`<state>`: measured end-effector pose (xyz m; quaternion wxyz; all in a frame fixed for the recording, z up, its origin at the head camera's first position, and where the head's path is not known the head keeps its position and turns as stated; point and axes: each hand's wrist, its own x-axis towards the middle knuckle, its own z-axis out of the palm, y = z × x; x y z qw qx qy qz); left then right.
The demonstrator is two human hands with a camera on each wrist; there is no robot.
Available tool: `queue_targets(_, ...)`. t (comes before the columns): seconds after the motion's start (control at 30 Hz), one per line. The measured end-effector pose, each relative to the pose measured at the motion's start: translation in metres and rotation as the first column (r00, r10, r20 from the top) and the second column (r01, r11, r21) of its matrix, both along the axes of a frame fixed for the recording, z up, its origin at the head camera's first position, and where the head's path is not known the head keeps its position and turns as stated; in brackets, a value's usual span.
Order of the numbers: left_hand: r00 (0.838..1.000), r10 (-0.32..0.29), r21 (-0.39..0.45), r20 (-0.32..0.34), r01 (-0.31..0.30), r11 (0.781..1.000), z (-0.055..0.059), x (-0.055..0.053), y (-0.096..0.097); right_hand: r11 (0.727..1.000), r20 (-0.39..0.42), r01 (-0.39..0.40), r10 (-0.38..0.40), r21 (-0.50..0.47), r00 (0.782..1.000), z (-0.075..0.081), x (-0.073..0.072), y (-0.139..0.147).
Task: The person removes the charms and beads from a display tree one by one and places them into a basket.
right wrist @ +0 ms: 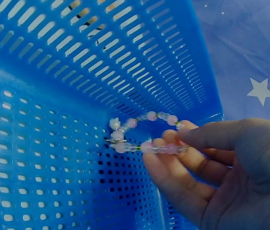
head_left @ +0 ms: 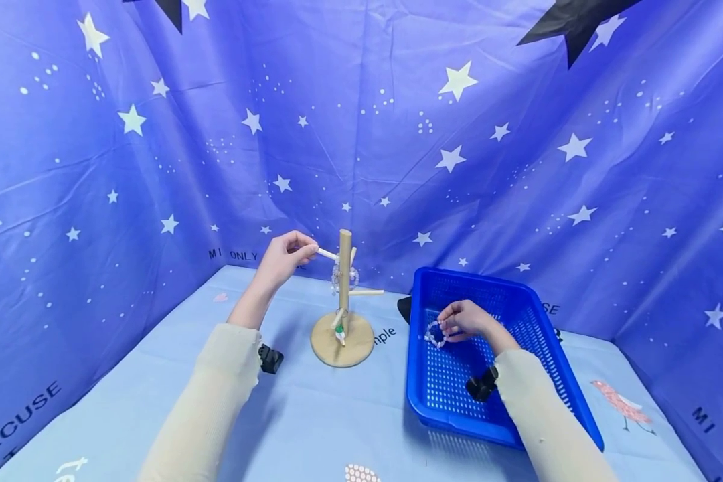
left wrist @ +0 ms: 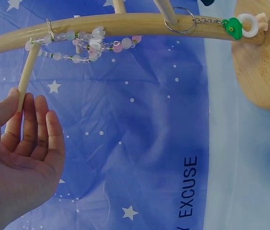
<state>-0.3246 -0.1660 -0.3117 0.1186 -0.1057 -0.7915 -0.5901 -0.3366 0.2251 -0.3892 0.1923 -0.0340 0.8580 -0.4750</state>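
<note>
A wooden stand [head_left: 345, 274] with a round base and several side pegs stands at the middle of the table. My left hand [head_left: 285, 260] pinches the outer end of its upper left peg [left wrist: 28, 72] between thumb and fingers. Near the post, a beaded bracelet [left wrist: 96, 36] with white and pink beads hangs around that peg. On a lower peg hangs a keychain [left wrist: 232, 28] with a green charm and a white ring. Inside the blue basket [head_left: 418, 361], my right hand [head_left: 466, 319] holds another beaded bracelet [right wrist: 151, 116], pink and clear, by one side; its loop dangles free of the fingers.
The basket's slotted walls rise around my right hand, to the right of the stand. Another peg [head_left: 367, 292] juts right from the post. Behind the table hangs a blue star-patterned cloth [head_left: 361, 134]. A light blue cloth [head_left: 313, 415] covers the table.
</note>
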Motion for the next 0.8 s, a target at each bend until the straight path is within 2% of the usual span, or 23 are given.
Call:
queue_targets(0.17,1.0,0.003,-0.006,-0.005,-0.003,1.0,0.0,0.0,0.001,1.0,0.033,0.013,-0.013,0.023,0.999,-0.001,0.001,0.004)
queue_targets(0.53,1.0,0.006,-0.005,0.006,-0.006,1.0,0.001,0.003,0.001,0.992,-0.017,0.041,-0.039,0.119,0.999,-0.002,0.004,0.012)
queue_targets(0.8,1.0,0.007,-0.006,0.009,-0.007,1.0,0.001,0.003,0.0,0.987,-0.045,0.056,-0.05,0.149,0.998,0.001,0.006,0.015)
